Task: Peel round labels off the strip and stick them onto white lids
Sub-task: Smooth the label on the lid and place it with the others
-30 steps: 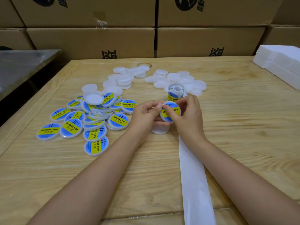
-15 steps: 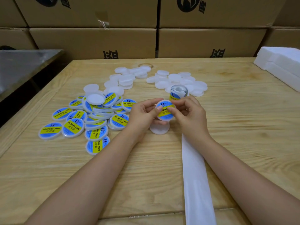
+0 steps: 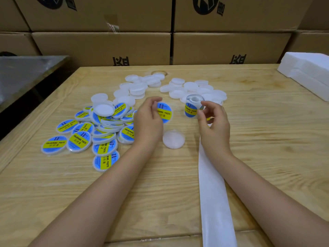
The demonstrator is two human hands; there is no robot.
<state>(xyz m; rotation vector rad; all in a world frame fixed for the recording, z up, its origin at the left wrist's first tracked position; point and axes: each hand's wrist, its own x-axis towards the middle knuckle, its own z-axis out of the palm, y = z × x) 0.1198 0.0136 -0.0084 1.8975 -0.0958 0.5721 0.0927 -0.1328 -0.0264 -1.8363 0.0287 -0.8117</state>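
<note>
My left hand grips a white lid with a blue and yellow round label by its edge, lifted above the table. My right hand hovers apart from it, fingers loosely curled with nothing in them, right next to the standing label roll. The white backing strip runs from under my right hand toward the table's near edge. One blank white lid lies flat between my hands. Labelled lids are heaped at the left. Blank lids lie in two groups at the back.
The wooden table carries white foam blocks at its far right corner. Stacked cardboard boxes stand behind the table. A metal surface sits off the left side. A thin ring lies beyond the blank lids.
Both hands were pressing the label onto the lid together. My right hand has let go and moved right toward the roll; my left hand carries the labelled lid to the left.
</note>
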